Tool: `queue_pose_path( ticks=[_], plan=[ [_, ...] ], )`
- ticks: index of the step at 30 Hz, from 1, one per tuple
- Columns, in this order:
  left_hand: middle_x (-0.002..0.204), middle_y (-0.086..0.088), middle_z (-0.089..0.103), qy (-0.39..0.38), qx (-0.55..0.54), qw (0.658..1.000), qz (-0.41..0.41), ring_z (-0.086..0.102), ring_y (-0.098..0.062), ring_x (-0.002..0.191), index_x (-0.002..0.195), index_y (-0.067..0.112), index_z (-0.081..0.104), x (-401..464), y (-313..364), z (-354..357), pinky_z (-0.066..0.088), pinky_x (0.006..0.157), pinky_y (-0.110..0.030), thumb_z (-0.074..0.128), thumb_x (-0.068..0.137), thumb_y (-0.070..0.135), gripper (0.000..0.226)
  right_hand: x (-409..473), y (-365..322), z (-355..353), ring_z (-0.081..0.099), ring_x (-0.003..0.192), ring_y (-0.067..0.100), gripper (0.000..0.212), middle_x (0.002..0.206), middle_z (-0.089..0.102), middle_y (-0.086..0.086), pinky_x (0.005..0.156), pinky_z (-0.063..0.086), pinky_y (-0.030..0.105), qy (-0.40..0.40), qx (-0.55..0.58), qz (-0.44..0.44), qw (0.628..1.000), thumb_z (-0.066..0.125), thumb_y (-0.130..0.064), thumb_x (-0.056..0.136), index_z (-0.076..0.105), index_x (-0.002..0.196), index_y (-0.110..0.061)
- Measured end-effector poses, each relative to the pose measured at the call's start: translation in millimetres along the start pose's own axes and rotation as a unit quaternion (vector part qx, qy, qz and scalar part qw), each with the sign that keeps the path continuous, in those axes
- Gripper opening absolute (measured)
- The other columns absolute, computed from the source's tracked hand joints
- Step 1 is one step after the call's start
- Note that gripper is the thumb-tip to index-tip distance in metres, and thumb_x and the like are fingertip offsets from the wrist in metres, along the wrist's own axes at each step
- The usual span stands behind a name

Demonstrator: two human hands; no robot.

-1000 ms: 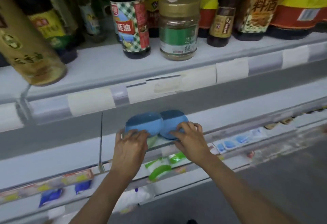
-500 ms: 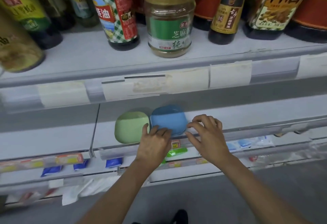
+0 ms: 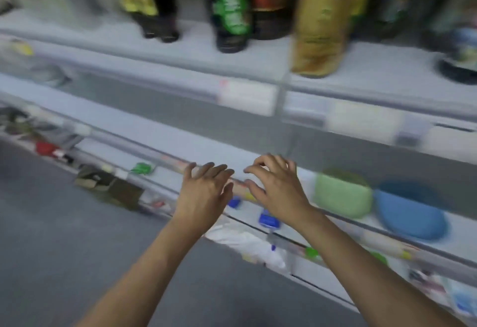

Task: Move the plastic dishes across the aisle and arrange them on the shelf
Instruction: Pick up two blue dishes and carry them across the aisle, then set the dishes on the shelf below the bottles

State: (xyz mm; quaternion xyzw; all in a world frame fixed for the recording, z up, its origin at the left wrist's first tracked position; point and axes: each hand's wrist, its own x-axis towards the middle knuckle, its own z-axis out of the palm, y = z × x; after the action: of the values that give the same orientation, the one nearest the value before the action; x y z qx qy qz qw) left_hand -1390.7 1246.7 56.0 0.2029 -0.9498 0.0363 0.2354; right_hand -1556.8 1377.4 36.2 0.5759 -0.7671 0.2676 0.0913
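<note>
Both hands, left (image 3: 204, 190) and right (image 3: 277, 186), are empty with loose fingers. The green plastic dish (image 3: 342, 195) touches the blue plastic dish (image 3: 410, 213) on the grey shelf (image 3: 180, 146).

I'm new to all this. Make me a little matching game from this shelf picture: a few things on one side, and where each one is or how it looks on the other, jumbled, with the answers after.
Things
1. green dish
2. blue dish
3. left hand
4. right hand

Descriptions
A. farthest right on the shelf
B. empty, fingers loosely curled, just left of the green dish
C. sits between the right hand and the blue dish
D. empty, fingers stretched out toward the shelf edge

Pairs: 1-C, 2-A, 3-D, 4-B
</note>
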Motion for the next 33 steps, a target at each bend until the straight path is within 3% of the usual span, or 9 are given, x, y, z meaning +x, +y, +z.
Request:
queue_pose_path(
  ticks=[7,11,16,23,26,33],
  plan=[
    [0.115,0.01,0.071,0.018,0.11,0.972,-0.209,0.065,-0.019,0.107,0.108,0.03,0.07,-152.4,-280.9,-117.4,0.044,0.09,-0.047,0.056,0.092,0.033,0.022,161.5,-276.4,151.9,0.056,0.103,0.021,0.027,0.11,0.055,-0.007,0.091,0.037,0.043,-0.064,0.103,-0.163,0.979,0.053,-0.047,0.092,0.068,0.108,-0.032],
    [0.116,0.007,0.072,0.03,0.178,0.92,-0.347,0.066,-0.02,0.106,0.108,0.027,0.071,-263.4,-399.1,-198.1,0.045,0.093,-0.05,0.06,0.089,0.032,0.022,220.4,-458.2,223.3,0.055,0.105,0.02,0.033,0.11,0.055,-0.008,0.09,0.034,0.042,-0.127,0.17,-0.259,0.942,0.047,-0.052,0.09,0.069,0.107,-0.033],
    [0.113,0.011,0.072,0.046,0.25,0.851,-0.46,0.067,-0.016,0.104,0.107,0.03,0.071,-363.1,-490.5,-268.1,0.045,0.094,-0.048,0.059,0.087,0.033,0.024,255.6,-637.3,284.6,0.056,0.102,0.018,0.033,0.107,0.056,-0.01,0.09,0.036,0.041,-0.154,0.234,-0.359,0.89,0.045,-0.055,0.09,0.069,0.103,-0.036],
    [0.115,0.018,0.069,0.004,0.289,0.768,-0.572,0.064,-0.01,0.109,0.11,0.035,0.068,-424.7,-598.1,-286.6,0.042,0.092,-0.046,0.059,0.087,0.037,0.024,303.7,-779.2,394.6,0.052,0.104,0.013,0.031,0.105,0.053,-0.014,0.092,0.033,0.038,-0.223,0.307,-0.458,0.804,0.044,-0.055,0.091,0.068,0.1,-0.037],
    [0.104,0.014,0.071,0.008,0.31,0.729,-0.611,0.066,-0.014,0.099,0.101,0.032,0.069,-424.0,-655.8,-291.2,0.043,0.084,-0.043,0.054,0.085,0.037,0.022,350.3,-827.7,444.0,0.053,0.103,0.014,0.032,0.105,0.053,-0.014,0.092,0.033,0.039,-0.228,0.319,-0.499,0.773,0.043,-0.055,0.091,0.068,0.1,-0.037],
    [0.107,0.016,0.072,0.036,0.309,0.637,-0.705,0.067,-0.011,0.101,0.106,0.033,0.071,-425.1,-773.1,-301.5,0.043,0.09,-0.041,0.049,0.086,0.041,0.031,461.3,-946.9,531.4,0.052,0.106,0.017,0.024,0.109,0.052,-0.012,0.095,0.033,0.04,-0.263,0.31,-0.578,0.708,0.05,-0.05,0.093,0.066,0.105,-0.037]
  ],
)
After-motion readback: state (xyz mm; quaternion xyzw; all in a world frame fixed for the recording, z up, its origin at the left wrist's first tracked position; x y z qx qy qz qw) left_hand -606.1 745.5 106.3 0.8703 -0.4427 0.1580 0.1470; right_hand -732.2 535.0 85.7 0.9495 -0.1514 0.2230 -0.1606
